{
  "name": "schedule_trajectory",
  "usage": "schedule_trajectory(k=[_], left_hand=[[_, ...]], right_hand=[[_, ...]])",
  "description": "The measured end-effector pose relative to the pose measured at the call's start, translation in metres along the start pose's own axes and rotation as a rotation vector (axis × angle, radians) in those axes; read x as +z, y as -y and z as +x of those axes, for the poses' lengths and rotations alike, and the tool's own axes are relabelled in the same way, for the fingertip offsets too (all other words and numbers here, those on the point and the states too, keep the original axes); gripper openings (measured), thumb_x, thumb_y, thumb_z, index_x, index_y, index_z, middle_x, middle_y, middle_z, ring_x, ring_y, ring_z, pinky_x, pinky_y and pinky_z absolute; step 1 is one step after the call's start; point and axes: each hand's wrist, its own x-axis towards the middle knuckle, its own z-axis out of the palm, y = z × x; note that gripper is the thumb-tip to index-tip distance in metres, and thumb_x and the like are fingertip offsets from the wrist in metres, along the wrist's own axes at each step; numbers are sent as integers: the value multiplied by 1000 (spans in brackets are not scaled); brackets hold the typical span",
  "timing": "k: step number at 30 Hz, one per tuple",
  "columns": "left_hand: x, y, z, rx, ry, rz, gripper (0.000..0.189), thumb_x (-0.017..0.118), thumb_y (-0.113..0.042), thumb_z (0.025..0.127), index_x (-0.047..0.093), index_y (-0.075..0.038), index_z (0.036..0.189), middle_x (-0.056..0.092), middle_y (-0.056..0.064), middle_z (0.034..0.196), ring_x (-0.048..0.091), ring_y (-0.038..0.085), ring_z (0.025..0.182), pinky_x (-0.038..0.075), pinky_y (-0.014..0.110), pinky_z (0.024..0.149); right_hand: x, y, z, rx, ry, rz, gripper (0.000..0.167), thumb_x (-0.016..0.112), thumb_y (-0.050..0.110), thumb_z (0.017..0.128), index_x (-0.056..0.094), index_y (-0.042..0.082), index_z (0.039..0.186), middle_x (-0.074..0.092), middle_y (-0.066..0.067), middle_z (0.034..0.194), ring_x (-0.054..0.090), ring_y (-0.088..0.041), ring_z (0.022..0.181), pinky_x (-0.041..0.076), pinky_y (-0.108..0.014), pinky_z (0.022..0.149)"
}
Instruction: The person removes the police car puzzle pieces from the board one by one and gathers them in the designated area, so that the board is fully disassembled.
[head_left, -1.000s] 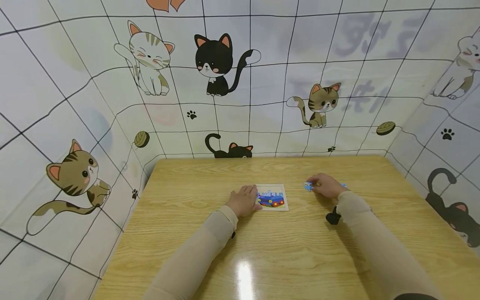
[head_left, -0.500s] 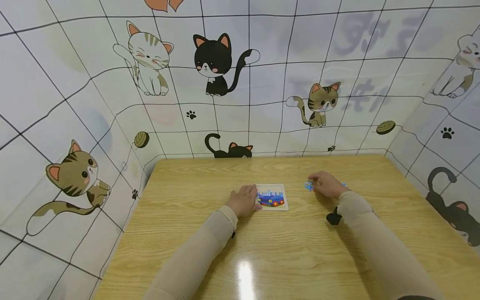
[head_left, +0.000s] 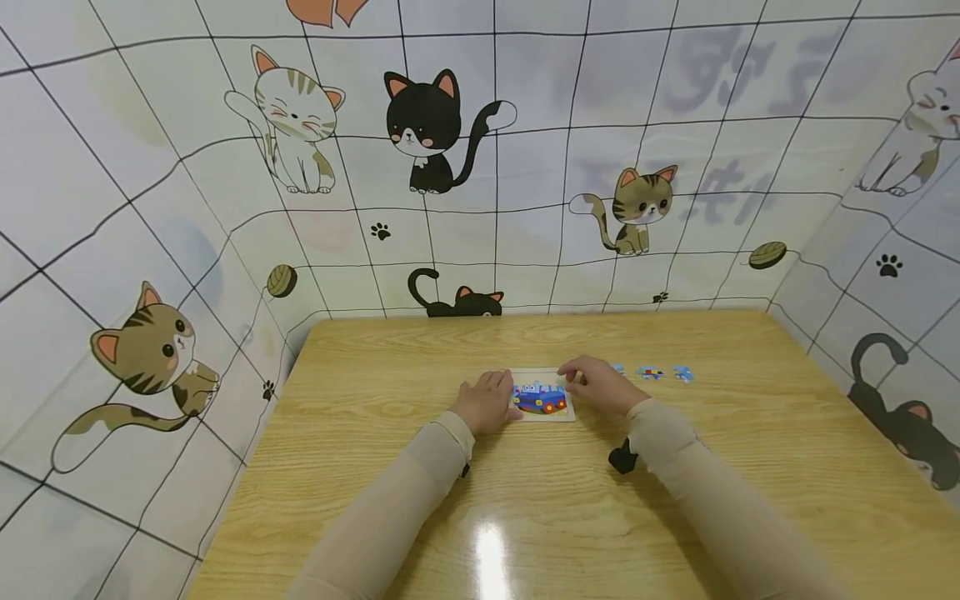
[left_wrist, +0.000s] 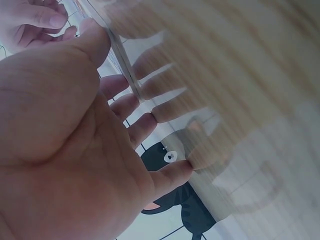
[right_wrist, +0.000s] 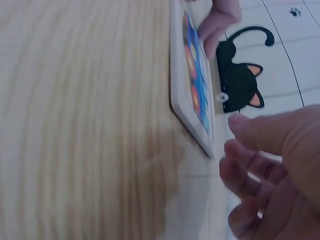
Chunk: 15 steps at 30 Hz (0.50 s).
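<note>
A jigsaw puzzle (head_left: 542, 400) of a blue vehicle with red wheels lies in a pale frame (head_left: 572, 414) on the table. My left hand (head_left: 485, 403) rests against the frame's left side, its fingertips on the table and thumb by the near-left corner. My right hand (head_left: 604, 386) hovers by the frame's far right corner. In the right wrist view, its thumb and loosely bent fingers (right_wrist: 245, 177) stand apart, with nothing visible between them. Right of it lie loose puzzle pieces: a blue one (head_left: 618, 368) partly hidden by the hand, a multicoloured one (head_left: 649, 372) and another blue one (head_left: 682, 373).
The wooden table (head_left: 420, 350) ends at a cloth backdrop (head_left: 525, 233) with printed cats, and more of this cloth stands at both sides. A black object (head_left: 622, 457) is strapped under the right wrist.
My right hand has moved left from the loose pieces to the frame, uncovering the pieces beneath it. The blue piece near its fingertips stayed on the table. My left hand stayed put.
</note>
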Motion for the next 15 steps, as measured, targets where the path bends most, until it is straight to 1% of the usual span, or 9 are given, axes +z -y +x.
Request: schedule_trajectory(k=[2, 4, 8, 12, 15], left_hand=[[-1, 0, 0, 2, -4, -7, 74, 43, -54, 104, 25, -9, 160, 32, 7, 164, 27, 23, 151, 35, 61, 112], [-1, 0, -1, 5, -8, -12, 74, 44, -54, 104, 25, -9, 159, 32, 7, 163, 28, 23, 151, 35, 61, 112], [-2, 0, -1, 11, -11, -13, 73, 44, -53, 104, 26, -9, 159, 32, 7, 163, 27, 23, 151, 36, 61, 112], [-5, -1, -1, 10, -6, -8, 66, 45, -52, 104, 33, -12, 154, 30, 7, 165, 26, 24, 151, 36, 62, 111], [-5, -1, -1, 13, -7, -13, 54, 47, -51, 104, 42, -14, 144, 30, 7, 165, 27, 25, 151, 36, 63, 110]], right_hand=[[5, 6, 1, 31, 7, -25, 28, 67, 8, 98, 67, -1, 126, 65, -7, 105, 57, -16, 81, 51, -36, 74], [8, 10, 2, 48, 15, -72, 28, 72, 10, 96, 69, 1, 122, 64, -4, 101, 57, -16, 82, 52, -37, 75], [13, 15, 3, 38, 16, -146, 28, 77, 12, 92, 70, 2, 116, 60, -4, 93, 54, -17, 80, 51, -38, 75], [16, 16, 4, 43, 15, -150, 24, 75, 9, 93, 68, 3, 114, 56, -3, 91, 51, -17, 79, 49, -37, 76], [17, 15, 5, 51, 22, -136, 21, 73, 5, 94, 65, 3, 112, 54, -4, 90, 50, -17, 79, 48, -37, 76]])
